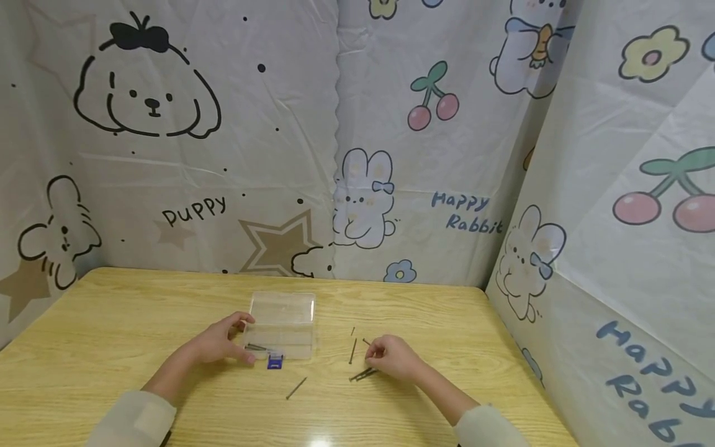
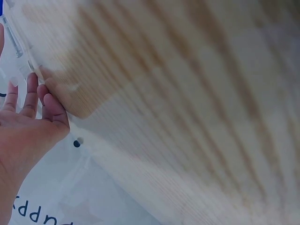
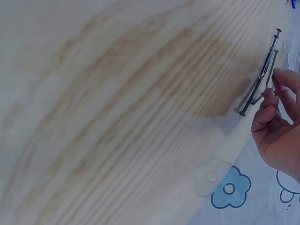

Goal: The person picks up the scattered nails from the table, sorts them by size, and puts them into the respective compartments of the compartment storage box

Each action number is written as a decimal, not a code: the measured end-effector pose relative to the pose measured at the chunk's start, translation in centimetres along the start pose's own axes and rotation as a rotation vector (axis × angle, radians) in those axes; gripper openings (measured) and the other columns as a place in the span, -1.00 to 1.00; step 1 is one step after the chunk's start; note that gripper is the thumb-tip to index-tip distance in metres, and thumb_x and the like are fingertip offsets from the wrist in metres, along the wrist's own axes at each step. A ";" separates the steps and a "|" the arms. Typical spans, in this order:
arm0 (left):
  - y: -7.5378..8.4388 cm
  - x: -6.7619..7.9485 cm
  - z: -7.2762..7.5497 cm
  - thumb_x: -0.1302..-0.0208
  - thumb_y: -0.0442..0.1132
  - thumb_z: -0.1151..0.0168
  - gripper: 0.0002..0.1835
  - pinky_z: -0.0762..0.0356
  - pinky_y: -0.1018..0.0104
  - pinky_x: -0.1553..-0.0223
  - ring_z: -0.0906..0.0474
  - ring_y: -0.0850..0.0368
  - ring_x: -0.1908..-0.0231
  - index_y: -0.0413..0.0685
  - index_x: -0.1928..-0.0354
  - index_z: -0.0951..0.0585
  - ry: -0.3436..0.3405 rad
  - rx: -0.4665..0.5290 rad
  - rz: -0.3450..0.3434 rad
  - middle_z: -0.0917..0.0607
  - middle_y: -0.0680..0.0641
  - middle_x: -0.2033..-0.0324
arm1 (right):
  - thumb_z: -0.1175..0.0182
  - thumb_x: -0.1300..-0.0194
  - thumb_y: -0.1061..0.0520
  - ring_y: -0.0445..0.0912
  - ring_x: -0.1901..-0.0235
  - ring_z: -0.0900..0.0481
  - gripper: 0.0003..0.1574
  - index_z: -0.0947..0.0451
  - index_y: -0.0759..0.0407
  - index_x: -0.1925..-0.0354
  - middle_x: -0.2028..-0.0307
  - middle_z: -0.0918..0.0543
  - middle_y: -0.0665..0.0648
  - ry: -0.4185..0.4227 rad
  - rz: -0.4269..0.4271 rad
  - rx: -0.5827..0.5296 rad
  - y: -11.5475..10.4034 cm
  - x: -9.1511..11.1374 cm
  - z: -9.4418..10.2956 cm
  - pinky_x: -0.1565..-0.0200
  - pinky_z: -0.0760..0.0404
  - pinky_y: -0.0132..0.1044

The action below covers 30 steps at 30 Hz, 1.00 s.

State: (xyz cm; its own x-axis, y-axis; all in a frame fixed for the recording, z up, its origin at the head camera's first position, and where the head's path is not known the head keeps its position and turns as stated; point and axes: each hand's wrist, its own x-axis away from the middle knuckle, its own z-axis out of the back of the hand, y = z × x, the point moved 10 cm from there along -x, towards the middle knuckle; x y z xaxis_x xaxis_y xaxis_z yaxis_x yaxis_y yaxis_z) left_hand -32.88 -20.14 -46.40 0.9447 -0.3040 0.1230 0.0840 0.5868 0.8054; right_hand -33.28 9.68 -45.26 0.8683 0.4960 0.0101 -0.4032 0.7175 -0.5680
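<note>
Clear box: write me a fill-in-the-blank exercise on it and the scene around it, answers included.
1. The latch on the clear box is coloured ____.
2. Its lid is ____, not closed.
3. The hand beside the loose nails is the person's ____ one.
4. The blue writing on the backdrop reads: Happy ____.
Missing words: blue; open; right; Rabbit.

Seemingly steel nails (image 1: 365,374) near open box (image 1: 295,341)

Clear glossy plastic box (image 1: 296,343), smooth plastic clasp (image 1: 275,362), metal nails (image 1: 296,388) with a dull shine, glossy wood-grain tabletop (image 1: 419,313), creased cloth-like backdrop (image 1: 307,124)
</note>
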 end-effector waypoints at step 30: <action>-0.1 0.0 0.0 0.25 -0.07 -0.45 -0.16 -0.21 -0.14 -0.02 -0.19 -0.30 -0.11 -0.09 -0.11 -0.23 0.001 0.011 0.007 -0.29 -0.28 -0.05 | -0.15 -0.14 0.17 -0.29 0.48 -0.34 -0.93 -0.55 0.11 0.44 0.48 -0.47 -0.06 -0.035 0.002 0.021 0.9 0.7 -0.3 0.44 -0.35 -0.46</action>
State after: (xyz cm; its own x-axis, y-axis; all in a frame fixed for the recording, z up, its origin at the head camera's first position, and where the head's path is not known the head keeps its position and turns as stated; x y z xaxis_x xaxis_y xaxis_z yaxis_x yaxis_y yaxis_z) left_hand -32.87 -20.21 -46.45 0.9454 -0.2994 0.1285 0.0739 0.5809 0.8106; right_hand -32.96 10.54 -45.98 0.8570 0.5140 0.0376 -0.4115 0.7264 -0.5505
